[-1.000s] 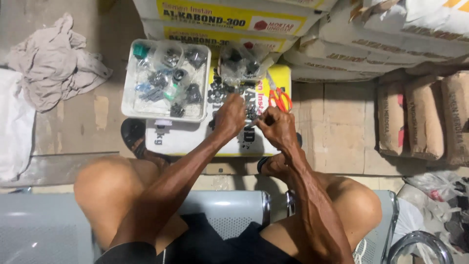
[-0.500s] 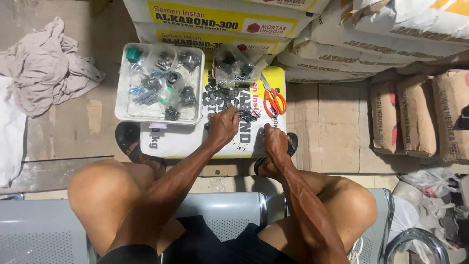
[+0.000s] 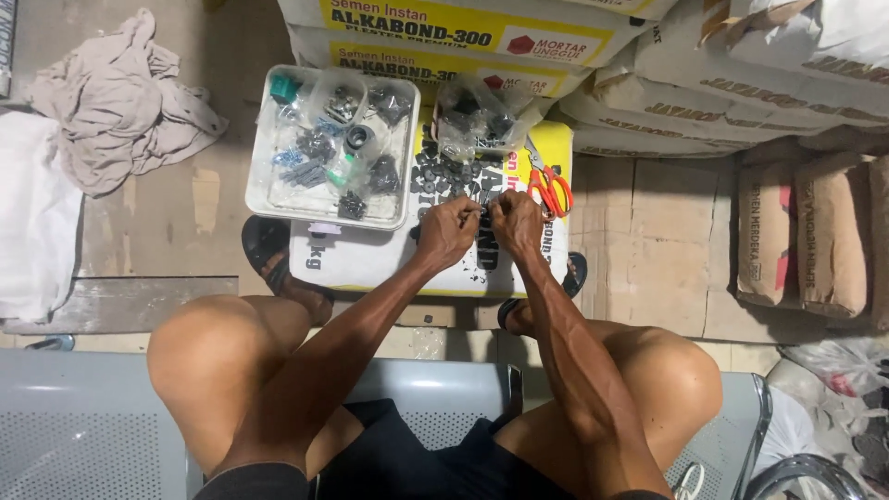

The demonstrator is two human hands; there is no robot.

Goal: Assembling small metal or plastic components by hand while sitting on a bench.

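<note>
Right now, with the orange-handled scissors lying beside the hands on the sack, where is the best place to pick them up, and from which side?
Probably by the orange handle loops of the scissors, coming from above and the person's right, nearest the right hand. The scissors lie flat on the sack, handles toward the person and blades pointing away toward the clear bag, so that side looks unobstructed.

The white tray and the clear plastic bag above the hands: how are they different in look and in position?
The white tray is a rigid, square, open box, while the clear plastic bag is soft, crumpled and see-through. The tray lies to the left of both hands; the bag lies straight beyond them, beside the orange-handled scissors. The tray's parts are sorted in small packets; the bag's are one dark heap. Both hold small dark hardware parts.
</note>
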